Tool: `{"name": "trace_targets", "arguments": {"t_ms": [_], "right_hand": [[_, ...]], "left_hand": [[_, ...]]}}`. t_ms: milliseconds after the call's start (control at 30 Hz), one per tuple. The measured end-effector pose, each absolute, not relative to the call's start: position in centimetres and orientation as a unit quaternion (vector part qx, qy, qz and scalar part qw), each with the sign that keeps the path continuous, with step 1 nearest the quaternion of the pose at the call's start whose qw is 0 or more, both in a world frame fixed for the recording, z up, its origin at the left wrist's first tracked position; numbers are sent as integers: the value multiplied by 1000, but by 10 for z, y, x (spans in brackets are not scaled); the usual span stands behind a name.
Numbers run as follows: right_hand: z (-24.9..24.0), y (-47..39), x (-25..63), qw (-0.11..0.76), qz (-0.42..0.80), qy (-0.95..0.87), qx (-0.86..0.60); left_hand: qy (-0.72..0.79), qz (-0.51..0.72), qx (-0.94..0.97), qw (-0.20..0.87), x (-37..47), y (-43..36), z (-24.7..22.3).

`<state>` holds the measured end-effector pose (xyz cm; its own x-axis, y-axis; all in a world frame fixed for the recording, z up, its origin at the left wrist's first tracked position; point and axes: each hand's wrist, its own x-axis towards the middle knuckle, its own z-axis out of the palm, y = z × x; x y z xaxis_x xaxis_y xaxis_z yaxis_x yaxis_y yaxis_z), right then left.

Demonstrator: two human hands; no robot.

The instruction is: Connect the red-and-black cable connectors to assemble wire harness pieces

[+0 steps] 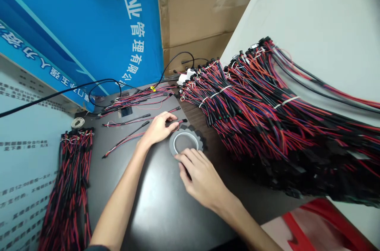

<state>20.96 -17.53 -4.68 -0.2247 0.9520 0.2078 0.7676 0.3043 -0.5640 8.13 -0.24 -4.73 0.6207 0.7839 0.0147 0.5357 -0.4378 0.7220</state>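
My left hand (160,127) is bent over a red-and-black wire harness (124,140) lying on the dark table, its thumb and fingers closed about the wires near the connector end. Just right of it, a grey tape roll (173,144) lies flat, with black tabs sticking out around its far and right rim. My right hand (200,177) grips the near side of this roll, fingers over the rim and thumb lower down. The fingertips' exact hold is partly hidden. Another wire harness (130,120) lies beyond my left wrist.
Large tied bundles of wire harnesses (252,100) are heaped on the right. More harnesses (139,98) lie at the back, and a bunch (74,179) hangs over the left edge. A small white roll (77,123) sits at the left corner. A black cable (59,92) crosses the left side.
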Motion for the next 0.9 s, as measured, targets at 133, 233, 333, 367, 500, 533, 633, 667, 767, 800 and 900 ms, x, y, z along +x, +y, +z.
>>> {"name": "trace_targets", "arguments": {"t_ms": [133, 233, 333, 367, 500, 533, 633, 667, 767, 800, 900], "right_hand": [[-41, -207, 185, 258, 251, -800, -480], [-35, -218, 176, 291, 312, -822, -376], [-28, -198, 185, 348, 333, -792, -374], [-28, -183, 192, 381, 334, -761, -404], [-39, -105, 227, 435, 268, -614, -601], [-45, -87, 235, 405, 236, -618, -632], [-62, -55, 247, 296, 193, -658, -665], [-66, -52, 248, 276, 193, -665, -667], [-75, -56, 245, 268, 166, -687, -654], [-78, -58, 244, 272, 155, -697, -645], [-85, -56, 245, 281, 142, -722, -616]], "left_hand": [[388, 143, 813, 411, 70, 0, -38], [381, 112, 804, 442, 58, 1, -30], [384, 104, 799, 452, 49, 1, -29], [385, 107, 796, 455, 48, 1, -31], [392, 134, 788, 455, 49, -6, -39], [394, 146, 791, 446, 49, -8, -41], [390, 173, 801, 419, 48, -15, -44], [390, 182, 801, 417, 48, -17, -46], [403, 218, 781, 425, 48, -19, -52], [411, 234, 771, 427, 49, -20, -54], [448, 282, 745, 406, 55, -20, -64]]}}
